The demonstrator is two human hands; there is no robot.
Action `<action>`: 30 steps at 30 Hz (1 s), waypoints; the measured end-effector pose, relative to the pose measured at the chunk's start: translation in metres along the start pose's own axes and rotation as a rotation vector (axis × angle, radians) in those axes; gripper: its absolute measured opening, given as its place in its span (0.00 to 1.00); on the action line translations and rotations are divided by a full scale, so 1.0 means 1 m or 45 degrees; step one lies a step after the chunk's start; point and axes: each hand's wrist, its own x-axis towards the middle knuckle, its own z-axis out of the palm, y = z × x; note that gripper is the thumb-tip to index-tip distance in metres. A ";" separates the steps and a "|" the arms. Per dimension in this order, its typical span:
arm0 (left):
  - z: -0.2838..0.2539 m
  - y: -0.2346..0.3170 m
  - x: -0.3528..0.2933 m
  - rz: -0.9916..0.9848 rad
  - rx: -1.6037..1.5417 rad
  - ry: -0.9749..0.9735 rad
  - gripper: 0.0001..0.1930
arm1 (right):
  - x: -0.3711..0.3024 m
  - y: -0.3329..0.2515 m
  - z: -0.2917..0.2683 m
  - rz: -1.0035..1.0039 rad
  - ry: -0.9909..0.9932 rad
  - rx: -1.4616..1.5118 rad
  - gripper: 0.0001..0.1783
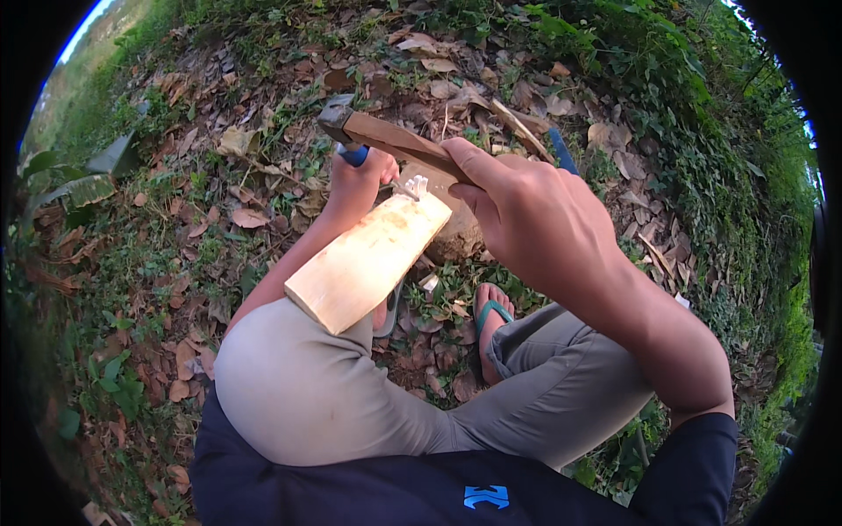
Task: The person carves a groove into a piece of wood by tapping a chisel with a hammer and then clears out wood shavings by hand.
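Observation:
A pale wooden board [373, 259] slants from my left knee up to a stump. My left hand [358, 180] is closed around a chisel with a blue handle [354, 156]. The chisel's metal blade [403, 188] meets the far end of the board, beside white curled shavings [417, 185]. In my right hand [535, 206] is the wooden handle of a hammer [399, 140]. Its metal head [336, 116] is over the chisel's blue end; whether they touch I cannot tell.
The stump [458, 235] stands beneath the board's far end. A blue tool-like piece [562, 151] and a strip of wood [521, 130] lie beyond my right hand. Dry leaves [250, 217] and green plants cover the ground. My sandalled foot [492, 320] is close by.

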 end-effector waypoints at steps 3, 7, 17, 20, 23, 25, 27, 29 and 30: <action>0.002 -0.001 0.002 -0.050 0.017 -0.006 0.11 | 0.000 -0.003 0.002 -0.094 0.259 0.019 0.22; -0.006 -0.004 0.003 -0.017 0.040 0.012 0.12 | 0.009 -0.001 0.005 -0.172 0.238 0.003 0.19; 0.004 0.002 0.006 -0.093 -0.002 0.107 0.16 | 0.016 0.002 -0.025 0.058 0.064 0.534 0.20; 0.002 -0.006 0.011 -0.042 -0.033 -0.002 0.15 | 0.021 0.024 -0.020 0.179 0.040 0.511 0.15; 0.002 -0.005 0.015 -0.062 -0.042 -0.027 0.16 | 0.034 0.050 -0.009 0.260 -0.029 0.460 0.16; 0.001 -0.004 0.020 -0.068 -0.059 -0.070 0.16 | 0.044 0.070 0.002 0.289 -0.046 0.396 0.18; 0.001 -0.005 0.024 -0.077 -0.055 -0.076 0.16 | 0.051 0.085 0.008 0.381 -0.109 0.335 0.18; 0.002 -0.004 0.026 -0.104 -0.022 -0.074 0.16 | 0.056 0.099 0.015 0.397 -0.161 0.248 0.17; 0.004 -0.003 0.026 -0.110 -0.009 -0.061 0.16 | 0.055 0.107 0.018 0.372 -0.179 0.188 0.17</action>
